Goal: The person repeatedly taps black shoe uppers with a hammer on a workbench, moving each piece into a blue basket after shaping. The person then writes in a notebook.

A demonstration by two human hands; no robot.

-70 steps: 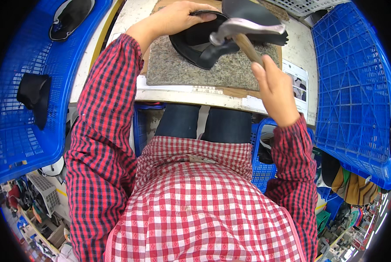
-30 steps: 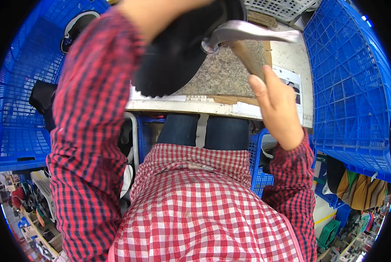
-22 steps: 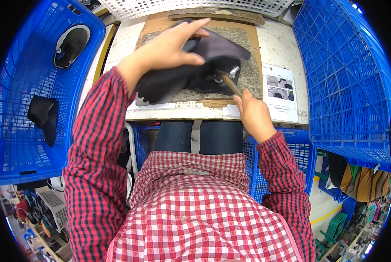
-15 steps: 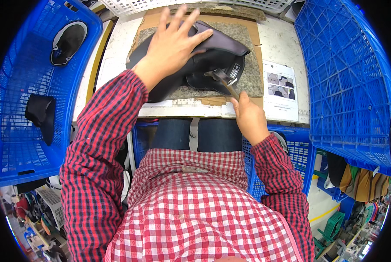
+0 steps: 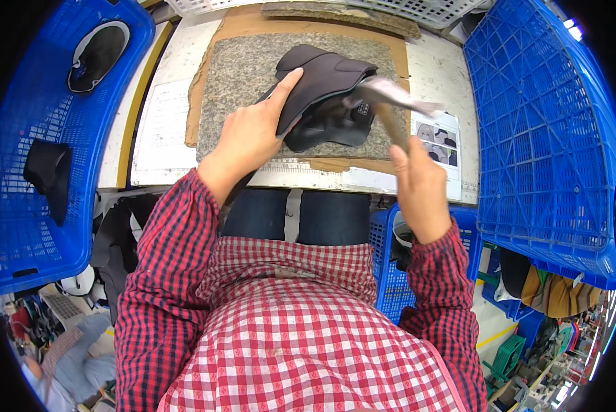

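A black shoe upper [image 5: 325,79] lies folded over on a mottled grey slab [image 5: 239,72], its dark inner side and a small printed label facing the right. My left hand [image 5: 246,137] grips the upper at its left side, forefinger stretched along the top. In my right hand [image 5: 421,189] is a hammer [image 5: 392,129], held by its wooden handle. The metal head is smeared by motion and sits above the upper's right edge; whether it touches I cannot tell.
Brown cardboard [image 5: 242,26] lies beneath the slab on the white table. Beside it are a picture sheet [image 5: 437,127] and another paper [image 5: 167,130]. A blue basket [image 5: 43,257] with black uppers stands left; a blue crate [image 5: 528,137] stands right. Behind sits a white basket [image 5: 438,10].
My left hand was spread over the upper, and now grips its left side. The upper has been turned and folded. My right hand has moved right, and the hammer head has lifted off the upper.
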